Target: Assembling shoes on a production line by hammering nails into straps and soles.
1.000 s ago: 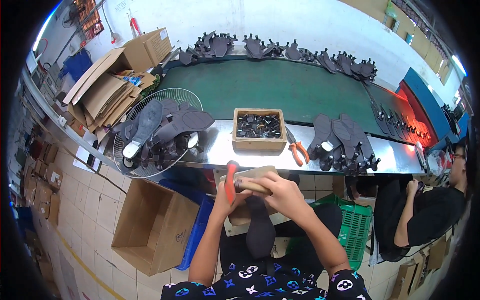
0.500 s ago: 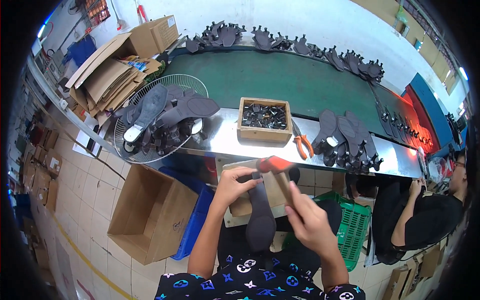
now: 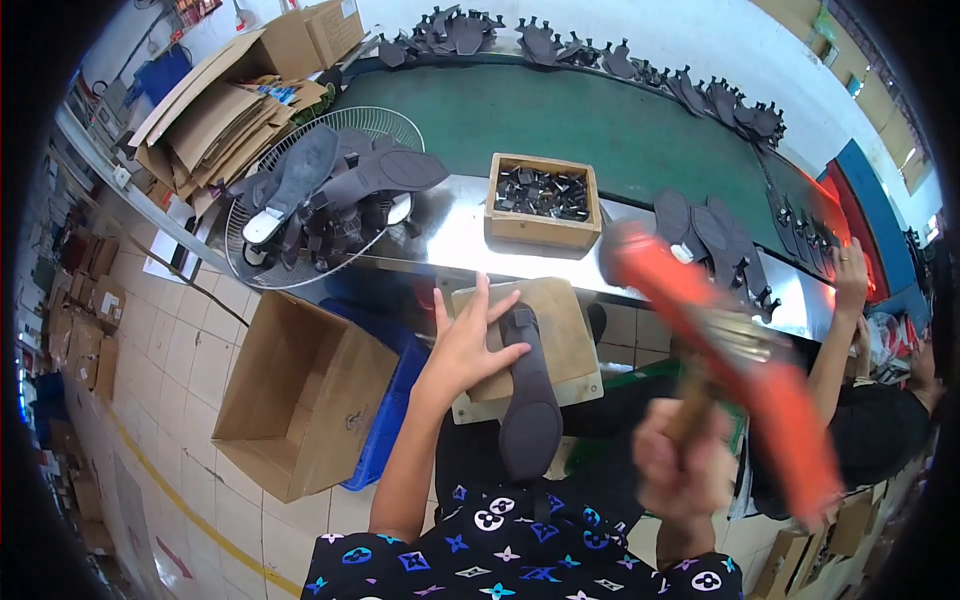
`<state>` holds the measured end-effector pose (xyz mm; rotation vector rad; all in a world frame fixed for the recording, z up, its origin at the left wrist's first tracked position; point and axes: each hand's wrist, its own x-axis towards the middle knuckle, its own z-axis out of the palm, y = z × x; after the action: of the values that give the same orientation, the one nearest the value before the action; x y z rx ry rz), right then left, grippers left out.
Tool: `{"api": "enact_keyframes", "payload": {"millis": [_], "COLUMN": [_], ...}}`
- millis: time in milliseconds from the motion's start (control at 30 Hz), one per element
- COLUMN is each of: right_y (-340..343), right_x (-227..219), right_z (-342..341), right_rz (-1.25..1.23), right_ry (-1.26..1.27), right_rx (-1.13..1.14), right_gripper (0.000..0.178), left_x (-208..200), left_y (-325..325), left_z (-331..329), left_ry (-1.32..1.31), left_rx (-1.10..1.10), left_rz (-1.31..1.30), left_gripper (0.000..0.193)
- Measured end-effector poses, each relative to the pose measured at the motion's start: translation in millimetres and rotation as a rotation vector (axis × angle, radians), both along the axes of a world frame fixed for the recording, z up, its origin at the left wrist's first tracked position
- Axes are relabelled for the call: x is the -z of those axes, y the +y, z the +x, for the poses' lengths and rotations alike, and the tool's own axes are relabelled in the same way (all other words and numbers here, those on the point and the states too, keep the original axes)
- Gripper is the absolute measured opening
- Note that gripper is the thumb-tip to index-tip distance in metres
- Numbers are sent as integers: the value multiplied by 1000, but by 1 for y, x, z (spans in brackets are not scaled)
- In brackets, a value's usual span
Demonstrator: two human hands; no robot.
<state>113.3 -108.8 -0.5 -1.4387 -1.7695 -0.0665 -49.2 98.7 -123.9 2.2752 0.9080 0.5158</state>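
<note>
With left hand spread wide, touches thumb to dark shoe sole, narrow end on tan block, wide end overhanging. In right hand, grips red hammer by its handle. Could hit left fingers if swinging off line, or skew sole if steadying loosely. Can't make out blurred right fingers or whole of dark soles on worktop, part-hidden behind hammer.

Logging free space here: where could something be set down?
Bare: the metal ledge between basket and box; the middle of the green belt, between box and far soles. Crowded: the ledge right of the box, with near soles, partly behind the hammer.
</note>
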Motion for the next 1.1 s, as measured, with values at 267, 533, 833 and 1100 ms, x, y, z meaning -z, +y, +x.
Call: {"api": "enact_keyframes", "payload": {"millis": [267, 533, 833, 1100], "right_y": [22, 59, 22, 16], "right_x": [31, 82, 6, -13], "right_z": [19, 22, 37, 34], "right_rz": [-102, -540, -559, -539], "right_ry": [152, -564, 456, 328], "right_rx": [66, -42, -973, -1155], "right_gripper": [61, 45, 37, 28], "left_x": [15, -83, -85, -82], "left_y": [-13, -115, -129, -136], "left_z": [-14, -39, -38, -25], "left_ry": [-234, -461, -546, -578], "left_rx": [101, 501, 702, 1029], "left_rz": [326, -667, -1021, -1235], "left_gripper": [26, 30, 32, 35]}}
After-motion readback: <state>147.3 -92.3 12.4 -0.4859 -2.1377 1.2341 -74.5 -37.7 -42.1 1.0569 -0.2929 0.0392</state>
